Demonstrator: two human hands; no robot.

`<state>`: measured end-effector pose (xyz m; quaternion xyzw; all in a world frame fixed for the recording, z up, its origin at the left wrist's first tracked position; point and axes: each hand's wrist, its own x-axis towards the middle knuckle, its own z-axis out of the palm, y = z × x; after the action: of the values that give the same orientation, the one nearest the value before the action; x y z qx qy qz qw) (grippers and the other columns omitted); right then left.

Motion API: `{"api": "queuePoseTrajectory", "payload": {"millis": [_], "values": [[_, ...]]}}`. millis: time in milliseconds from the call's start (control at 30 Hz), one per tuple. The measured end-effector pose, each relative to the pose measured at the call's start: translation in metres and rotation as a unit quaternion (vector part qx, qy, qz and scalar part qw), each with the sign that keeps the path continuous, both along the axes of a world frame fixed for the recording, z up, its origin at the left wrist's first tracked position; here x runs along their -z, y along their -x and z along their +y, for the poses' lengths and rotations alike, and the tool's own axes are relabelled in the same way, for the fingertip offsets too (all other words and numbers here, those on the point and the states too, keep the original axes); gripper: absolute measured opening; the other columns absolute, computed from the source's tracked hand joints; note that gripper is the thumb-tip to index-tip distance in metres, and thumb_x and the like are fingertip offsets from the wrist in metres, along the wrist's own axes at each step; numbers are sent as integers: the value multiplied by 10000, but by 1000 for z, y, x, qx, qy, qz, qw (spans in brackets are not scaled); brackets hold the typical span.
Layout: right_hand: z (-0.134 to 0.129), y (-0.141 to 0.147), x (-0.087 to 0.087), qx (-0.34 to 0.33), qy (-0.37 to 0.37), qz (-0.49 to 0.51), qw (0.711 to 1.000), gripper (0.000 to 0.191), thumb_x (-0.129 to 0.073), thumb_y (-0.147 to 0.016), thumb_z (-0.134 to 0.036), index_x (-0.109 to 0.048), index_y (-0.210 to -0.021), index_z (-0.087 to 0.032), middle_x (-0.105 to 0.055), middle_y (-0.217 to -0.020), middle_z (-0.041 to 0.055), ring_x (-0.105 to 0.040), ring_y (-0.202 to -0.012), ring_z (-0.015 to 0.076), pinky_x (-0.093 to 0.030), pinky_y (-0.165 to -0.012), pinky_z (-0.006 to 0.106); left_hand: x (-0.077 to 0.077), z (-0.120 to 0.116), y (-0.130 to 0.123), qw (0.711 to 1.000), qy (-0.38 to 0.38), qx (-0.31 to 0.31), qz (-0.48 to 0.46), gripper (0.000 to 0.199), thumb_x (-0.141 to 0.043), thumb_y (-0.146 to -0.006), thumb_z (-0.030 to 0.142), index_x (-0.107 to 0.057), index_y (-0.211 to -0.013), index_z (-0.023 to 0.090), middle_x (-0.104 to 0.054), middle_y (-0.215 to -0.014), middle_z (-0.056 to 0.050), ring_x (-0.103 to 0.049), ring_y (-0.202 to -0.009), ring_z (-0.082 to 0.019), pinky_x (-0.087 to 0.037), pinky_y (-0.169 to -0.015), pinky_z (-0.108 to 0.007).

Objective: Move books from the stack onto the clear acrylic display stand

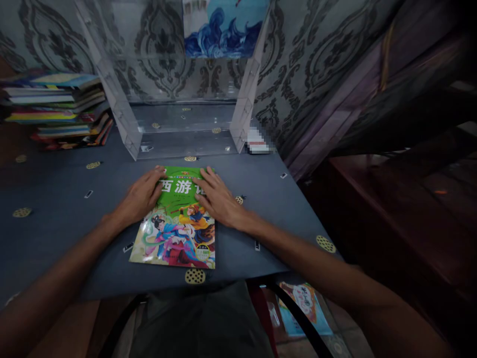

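A picture book (179,219) with a green top, large white Chinese characters and colourful cartoon figures lies closed on the table, cover up. My left hand (144,195) rests along its upper left edge, the fingers stretched over the cover. On the upper right edge lies my right hand (218,198), with its fingers spread on the cover and partly hiding the last character. Neither hand grips the book.
Behind the book stands a clear acrylic shelf (128,124) with a blue wave-pattern book (225,30) high up. Several stacked books (55,109) sit at the back left. A blue package (307,311) lies on the floor beyond the dark tablecloth's (268,199) front edge.
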<state>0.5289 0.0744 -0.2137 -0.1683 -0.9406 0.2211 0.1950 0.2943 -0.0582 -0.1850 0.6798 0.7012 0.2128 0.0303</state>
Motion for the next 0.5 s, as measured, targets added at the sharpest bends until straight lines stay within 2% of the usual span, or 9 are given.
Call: {"api": "queuePoseTrajectory", "payload": {"millis": [133, 333, 500], "values": [[-7, -4, 1, -16, -5, 6, 1000, 470, -389, -1072, -351, -500, -1478, -144, -386, -1621, 192, -194, -1582, 317, -297, -1244, 600, 5, -2, -2, 1000, -18, -12, -1, 351, -309, -1004, 339, -556, -1198, 184, -595, -1444, -155, -503, -1414, -286, -408, -1188, -507], [24, 20, 2, -70, -14, 21, 997, 442, -368, -1075, -325, -540, -1444, -153, -451, -1581, 183, -237, -1573, 286, -327, -1237, 582, 6, 0, 0, 997, -42, -65, 7, 337, -316, -986, 328, -570, -1158, 189, -609, -1402, -160, -563, -1335, -305, -456, -1133, -521], [44, 36, 1, -95, -19, 5, 995, 451, -377, -1070, -325, -532, -1458, -156, -452, -1591, 162, -241, -1573, 253, -305, -1253, 549, 2, 6, 2, 995, -29, -92, 15, 318, -325, -954, 302, -570, -1124, 191, -628, -1354, -159, -588, -1287, -307, -470, -1108, -517]]}}
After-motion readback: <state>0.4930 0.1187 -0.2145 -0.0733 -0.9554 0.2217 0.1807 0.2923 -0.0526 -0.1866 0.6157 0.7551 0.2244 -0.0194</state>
